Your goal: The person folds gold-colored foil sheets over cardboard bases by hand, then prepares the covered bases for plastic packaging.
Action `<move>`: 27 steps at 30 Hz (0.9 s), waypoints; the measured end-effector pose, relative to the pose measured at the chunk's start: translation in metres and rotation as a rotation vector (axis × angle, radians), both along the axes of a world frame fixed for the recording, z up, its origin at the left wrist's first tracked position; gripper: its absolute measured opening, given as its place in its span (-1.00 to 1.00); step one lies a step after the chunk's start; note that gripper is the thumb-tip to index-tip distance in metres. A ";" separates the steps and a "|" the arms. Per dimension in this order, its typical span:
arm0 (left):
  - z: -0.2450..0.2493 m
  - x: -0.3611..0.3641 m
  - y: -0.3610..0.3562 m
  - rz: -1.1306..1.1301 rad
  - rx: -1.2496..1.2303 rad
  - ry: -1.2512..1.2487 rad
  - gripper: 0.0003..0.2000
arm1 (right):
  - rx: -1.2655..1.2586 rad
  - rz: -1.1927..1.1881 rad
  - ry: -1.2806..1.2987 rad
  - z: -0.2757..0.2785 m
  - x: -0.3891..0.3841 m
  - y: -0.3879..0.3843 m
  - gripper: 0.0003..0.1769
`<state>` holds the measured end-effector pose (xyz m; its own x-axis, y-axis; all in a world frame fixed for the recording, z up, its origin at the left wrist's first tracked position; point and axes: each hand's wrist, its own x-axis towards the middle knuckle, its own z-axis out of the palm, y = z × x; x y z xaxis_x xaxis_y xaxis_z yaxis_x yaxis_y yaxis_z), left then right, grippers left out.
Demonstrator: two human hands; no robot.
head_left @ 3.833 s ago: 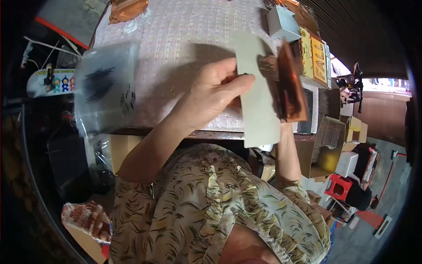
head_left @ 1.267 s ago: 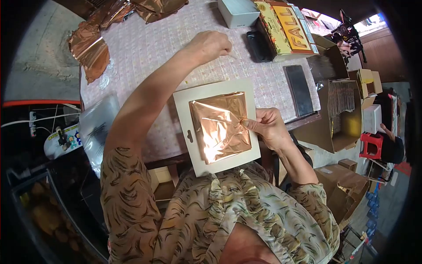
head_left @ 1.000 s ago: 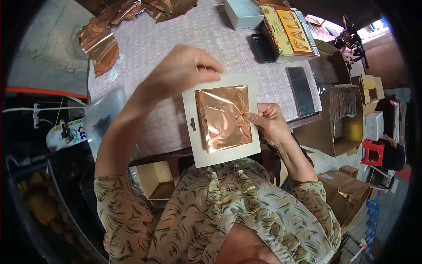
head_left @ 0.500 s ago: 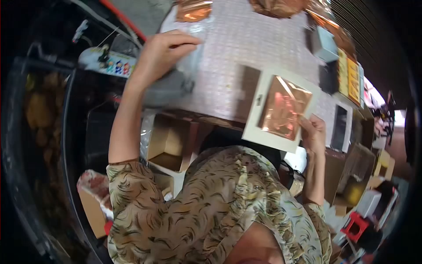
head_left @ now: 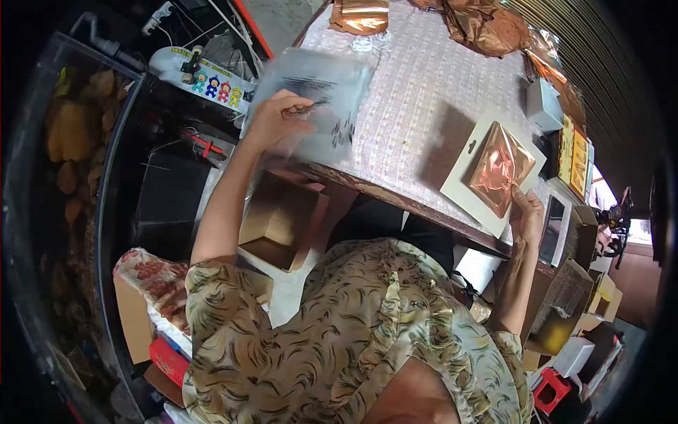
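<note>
Plastic film, clear w/ black marks (head_left: pixel 321 74), upper L of frame; my L hand (head_left: pixel 291 113) is over it, fingers curled, grip can't tell. R hand (head_left: pixel 526 205) pinches stiff cream card (head_left: pixel 463 180) w/ shiny copper foil packet (head_left: pixel 503 164), R of ctr, hiding card's edge. Upper R: crumpled copper foil (head_left: pixel 491 30), white box (head_left: pixel 543 106), orange FALL box (head_left: pixel 579 166).

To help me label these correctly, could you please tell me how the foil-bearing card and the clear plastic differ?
The card is pale and opaque, with shiny copper foil; the plastic is see-through with black marks. The card is in the right hand; the plastic lies on the table, by the left hand. Both look roughly rectangular.
</note>
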<state>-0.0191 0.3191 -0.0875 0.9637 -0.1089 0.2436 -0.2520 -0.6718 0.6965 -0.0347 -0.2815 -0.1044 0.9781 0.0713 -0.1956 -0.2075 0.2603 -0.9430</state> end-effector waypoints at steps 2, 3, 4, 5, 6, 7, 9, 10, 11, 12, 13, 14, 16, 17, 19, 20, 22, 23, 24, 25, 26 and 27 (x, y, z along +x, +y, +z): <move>-0.003 0.000 0.002 -0.002 -0.028 0.008 -0.62 | 0.010 -0.001 -0.002 0.002 -0.002 0.007 -0.85; -0.005 0.001 0.002 -0.009 -0.053 0.014 -0.64 | 0.022 -0.006 -0.006 0.004 -0.002 0.012 -0.86; -0.006 0.003 0.003 -0.009 -0.056 0.012 -0.64 | 0.019 -0.006 -0.008 0.006 -0.003 0.018 -0.86; -0.006 0.003 0.004 0.016 -0.101 0.072 -0.70 | 0.013 -0.013 0.008 0.010 -0.005 0.025 -0.86; -0.006 0.004 0.005 0.041 -0.146 0.130 -0.75 | 0.006 -0.021 0.021 0.013 -0.005 0.028 -0.86; -0.004 0.006 0.005 0.037 -0.147 0.125 -0.75 | 0.012 -0.011 0.016 0.010 -0.005 0.026 -0.85; 0.011 0.007 0.001 0.085 0.039 0.108 -0.85 | 0.029 -0.022 0.015 0.008 -0.005 0.027 -0.84; 0.019 0.008 -0.001 0.075 0.040 0.105 -0.85 | 0.043 -0.028 0.019 0.008 -0.005 0.026 -0.83; 0.028 0.010 -0.004 0.103 0.153 0.038 -0.87 | 0.051 -0.015 0.025 0.008 -0.005 0.022 -0.80; 0.041 0.013 -0.010 0.130 0.265 -0.031 -0.88 | 0.052 -0.026 0.020 0.009 -0.005 0.020 -0.80; 0.055 0.016 -0.018 0.199 0.273 -0.184 -0.90 | 0.062 -0.025 0.017 0.010 -0.005 0.019 -0.79; 0.071 0.024 -0.026 0.265 0.219 -0.291 -0.90 | 0.071 -0.028 0.016 0.010 -0.006 0.015 -0.77; 0.110 0.043 -0.061 0.378 0.241 -0.469 -0.87 | 0.070 -0.077 0.013 0.000 -0.004 0.004 -0.74; 0.116 0.053 -0.081 0.358 0.229 -0.469 -0.87 | 0.066 -0.090 0.025 -0.001 -0.004 0.001 -0.74; 0.121 0.076 -0.128 0.317 0.197 -0.483 -0.81 | 0.060 -0.200 0.053 0.021 -0.007 0.020 -0.83; 0.114 0.084 -0.155 0.265 0.236 -0.356 -0.76 | 0.086 -0.200 0.060 0.028 -0.008 0.025 -0.84; 0.076 0.101 -0.210 0.152 0.279 -0.158 -0.70 | 0.034 -0.167 0.063 0.017 -0.007 0.011 -0.84; 0.050 0.109 -0.232 0.095 0.284 -0.087 -0.68 | 0.023 -0.168 0.071 0.016 -0.008 0.007 -0.84; 0.029 0.110 -0.249 0.067 0.277 -0.087 -0.68 | 0.012 -0.166 0.082 0.014 -0.009 0.003 -0.84; 0.011 0.110 -0.263 0.026 0.238 0.024 -0.68 | 0.039 -0.170 0.083 0.004 -0.009 -0.007 -0.86; -0.002 0.109 -0.273 -0.011 0.203 0.133 -0.68 | 0.035 -0.191 0.084 0.000 -0.013 -0.013 -0.86; -0.011 0.107 -0.277 -0.029 0.201 0.132 -0.68 | 0.032 -0.187 0.099 -0.004 -0.016 -0.019 -0.87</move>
<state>0.0878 0.0421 -0.0984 0.9815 -0.1707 0.0862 -0.1888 -0.7938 0.5781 -0.0503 -0.3003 -0.1080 0.9509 -0.1023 -0.2920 -0.2440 0.3323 -0.9111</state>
